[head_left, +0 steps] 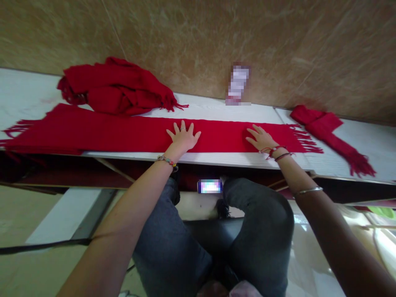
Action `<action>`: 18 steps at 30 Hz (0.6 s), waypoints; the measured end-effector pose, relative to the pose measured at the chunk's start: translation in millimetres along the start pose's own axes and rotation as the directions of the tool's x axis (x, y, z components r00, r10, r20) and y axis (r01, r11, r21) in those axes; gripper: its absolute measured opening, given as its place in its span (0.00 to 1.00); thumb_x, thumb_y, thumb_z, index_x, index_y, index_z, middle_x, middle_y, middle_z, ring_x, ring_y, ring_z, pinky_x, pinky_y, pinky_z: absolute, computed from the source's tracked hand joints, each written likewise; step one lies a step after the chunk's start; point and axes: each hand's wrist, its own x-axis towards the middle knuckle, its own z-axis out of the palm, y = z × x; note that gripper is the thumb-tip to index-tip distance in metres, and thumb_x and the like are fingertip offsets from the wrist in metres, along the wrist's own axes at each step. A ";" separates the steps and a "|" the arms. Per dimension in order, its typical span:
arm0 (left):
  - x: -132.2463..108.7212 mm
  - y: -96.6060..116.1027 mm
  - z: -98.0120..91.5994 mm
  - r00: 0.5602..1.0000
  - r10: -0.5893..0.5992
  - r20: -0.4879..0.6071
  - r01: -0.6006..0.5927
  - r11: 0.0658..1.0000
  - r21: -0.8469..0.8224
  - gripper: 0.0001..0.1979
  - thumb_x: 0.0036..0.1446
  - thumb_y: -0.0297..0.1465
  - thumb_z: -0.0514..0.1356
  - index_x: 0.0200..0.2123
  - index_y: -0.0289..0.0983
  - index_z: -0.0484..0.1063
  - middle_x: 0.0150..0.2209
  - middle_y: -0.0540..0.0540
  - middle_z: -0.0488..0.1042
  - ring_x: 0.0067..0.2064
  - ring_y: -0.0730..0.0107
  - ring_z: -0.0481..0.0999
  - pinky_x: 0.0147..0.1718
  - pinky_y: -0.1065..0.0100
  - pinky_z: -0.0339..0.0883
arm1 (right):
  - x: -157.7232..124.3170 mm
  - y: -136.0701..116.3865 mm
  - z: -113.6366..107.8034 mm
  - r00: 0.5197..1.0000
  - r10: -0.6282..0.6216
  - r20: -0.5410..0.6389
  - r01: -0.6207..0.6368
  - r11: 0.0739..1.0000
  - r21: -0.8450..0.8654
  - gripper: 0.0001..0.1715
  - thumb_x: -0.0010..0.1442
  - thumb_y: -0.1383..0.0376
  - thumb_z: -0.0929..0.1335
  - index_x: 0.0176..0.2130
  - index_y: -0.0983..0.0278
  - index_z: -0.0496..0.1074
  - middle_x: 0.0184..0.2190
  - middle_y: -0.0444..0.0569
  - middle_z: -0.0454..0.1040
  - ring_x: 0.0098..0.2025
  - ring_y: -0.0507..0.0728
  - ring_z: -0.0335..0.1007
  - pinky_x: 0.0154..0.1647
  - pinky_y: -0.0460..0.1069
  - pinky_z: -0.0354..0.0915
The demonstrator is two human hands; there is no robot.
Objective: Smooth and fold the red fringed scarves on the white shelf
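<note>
At six o'clock, knees (256, 218) in dark jeans, tucked toward the bench (216, 159) edge. Just past that edge, left hand (183, 138) at twelve, flat, fingers fanned wide, palm down on the long red scarf (123, 134), gripping nothing. Right hand (261, 140) at one o'clock, likewise flat and open, pressing near the fringed end. Scarf laid out full length from nine to two, smoothed, no fold in it yet. Farther back at eleven, a rumpled red heap (117, 86), untouched by the look of it; at two, a narrow folded scarf (328, 128), seemingly finished.
</note>
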 end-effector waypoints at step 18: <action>0.9 3.1 -1.2 0.999 -0.012 0.035 0.011 0.999 0.030 0.35 0.61 0.49 0.37 0.68 0.42 0.43 0.70 0.42 0.37 0.68 0.40 0.35 0.60 0.35 0.36 | -21.9 8.3 -0.7 0.990 0.143 -0.005 -0.143 0.990 0.001 0.29 0.64 0.57 0.56 0.59 0.65 0.64 0.61 0.58 0.63 0.63 0.63 0.57 0.60 0.63 0.59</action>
